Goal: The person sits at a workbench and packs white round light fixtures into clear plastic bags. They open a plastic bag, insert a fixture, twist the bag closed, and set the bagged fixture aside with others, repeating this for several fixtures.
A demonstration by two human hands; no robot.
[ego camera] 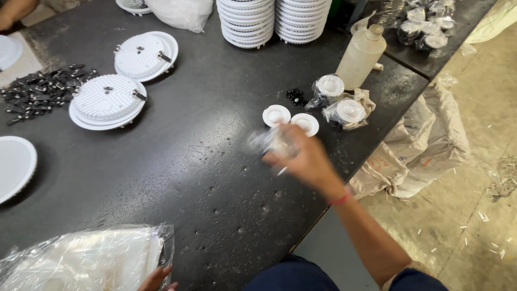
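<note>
My right hand [301, 156] reaches out over the black table [204, 161] and grips a small light fitting in a clear plastic bag [269, 141], blurred by motion. Just beyond it lie two small bare white round fittings [276, 115] [305, 123]. Two more bagged small fittings [329, 87] [349, 112] sit further right, near a heap of tiny black parts [295, 96]. My left hand [157, 278] shows only its fingertips at the bottom edge, touching a stack of clear plastic bags [86, 258].
Large white round lamp housings [107, 101] [145, 54] lie at the left beside a pile of black clips [40, 91]. Stacks of white housings [272, 19] stand at the back. A translucent plastic bottle [362, 54] stands near the right edge. A sack [425, 140] lies on the floor.
</note>
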